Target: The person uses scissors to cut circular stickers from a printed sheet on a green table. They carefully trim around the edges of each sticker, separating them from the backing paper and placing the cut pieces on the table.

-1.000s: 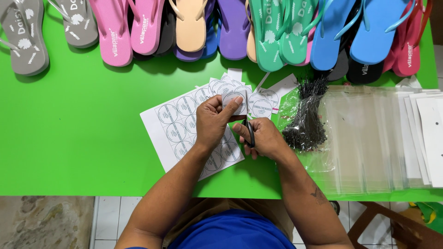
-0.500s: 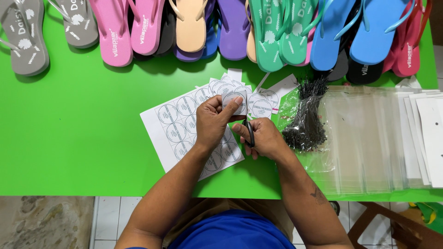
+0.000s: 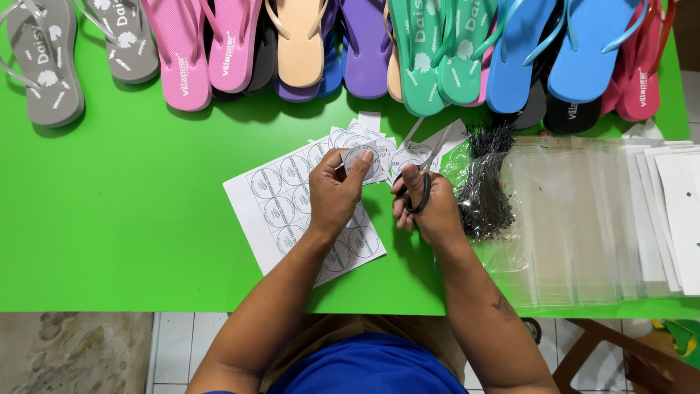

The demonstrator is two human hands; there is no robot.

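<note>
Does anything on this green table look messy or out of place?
Nothing looks damaged or spilled. The flip-flops overlap unevenly in their row, and cut paper circles lie loosely heaped beyond the label sheet, where the left hand and right hand work with scissors.

Green table [image 3: 131,219]; white sheet [image 3: 273,208] printed w/ grey round labels. Black-handled scissors [image 3: 421,186]. Upper frame: flip-flops [image 3: 306,44] seen in grey, pink, peach, purple, teal, blue, red.

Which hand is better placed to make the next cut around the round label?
Right. The right hand already has the scissors, blades pointing at the round label that the left hand pinches.
</note>
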